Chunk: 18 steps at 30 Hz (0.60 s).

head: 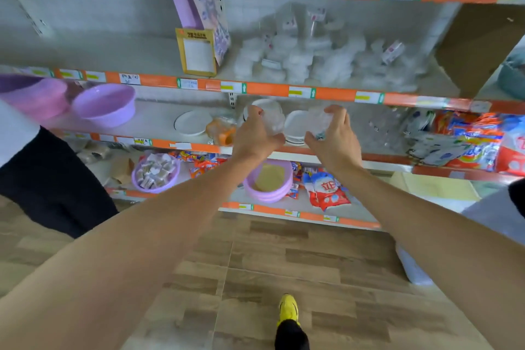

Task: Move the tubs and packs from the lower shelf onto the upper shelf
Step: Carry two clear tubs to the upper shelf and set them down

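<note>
Lifting step: our left hand (253, 138) curls round a clear tub (273, 122), our right hand (336, 140) round what seems a second tub (319, 120), at the lower shelf (159, 122) front; next we raise both onto the upper shelf (127, 57)

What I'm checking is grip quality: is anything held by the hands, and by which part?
The left hand holds a clear tub by its side; the right hand holds a second clear tub by its side.
</note>
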{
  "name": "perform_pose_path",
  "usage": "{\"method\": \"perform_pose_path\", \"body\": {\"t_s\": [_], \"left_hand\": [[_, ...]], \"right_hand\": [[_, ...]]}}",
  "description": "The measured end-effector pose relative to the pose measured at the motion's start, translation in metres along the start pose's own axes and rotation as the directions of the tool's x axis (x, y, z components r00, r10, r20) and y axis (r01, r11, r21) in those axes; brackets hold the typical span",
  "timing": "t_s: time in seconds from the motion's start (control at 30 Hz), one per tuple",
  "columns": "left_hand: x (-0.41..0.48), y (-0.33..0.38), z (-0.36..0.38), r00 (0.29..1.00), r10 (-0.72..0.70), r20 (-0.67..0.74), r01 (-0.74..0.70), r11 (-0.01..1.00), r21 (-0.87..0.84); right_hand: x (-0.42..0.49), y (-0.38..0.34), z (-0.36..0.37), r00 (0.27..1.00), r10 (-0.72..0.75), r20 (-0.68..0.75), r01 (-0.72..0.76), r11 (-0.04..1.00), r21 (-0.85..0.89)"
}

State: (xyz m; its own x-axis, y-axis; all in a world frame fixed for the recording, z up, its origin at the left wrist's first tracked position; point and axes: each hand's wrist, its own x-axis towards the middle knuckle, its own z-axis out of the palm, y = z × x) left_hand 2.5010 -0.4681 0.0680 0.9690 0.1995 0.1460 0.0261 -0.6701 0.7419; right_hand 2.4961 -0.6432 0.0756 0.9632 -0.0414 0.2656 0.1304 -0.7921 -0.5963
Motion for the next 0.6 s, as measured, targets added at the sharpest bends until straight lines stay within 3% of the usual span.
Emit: {"method": "perform_pose_path", "body": {"t_s": [0.37,0.6], "left_hand": [[0.166,0.086,-0.044,0.977,0.053,-0.205,-0.076,0.992,-0.106],[0.261,0.134,-0.075,0.925,0.128,-0.358,-0.19,0.972,-0.142]], "right_hand": [[0.19,-0.039,-0.035,0.98,-0.194,-0.049,0.197,0.976,0.088],[0.299,-0.071,-0.068,0.93,-0.313,-0.195,0.338,0.934,0.115]]}}
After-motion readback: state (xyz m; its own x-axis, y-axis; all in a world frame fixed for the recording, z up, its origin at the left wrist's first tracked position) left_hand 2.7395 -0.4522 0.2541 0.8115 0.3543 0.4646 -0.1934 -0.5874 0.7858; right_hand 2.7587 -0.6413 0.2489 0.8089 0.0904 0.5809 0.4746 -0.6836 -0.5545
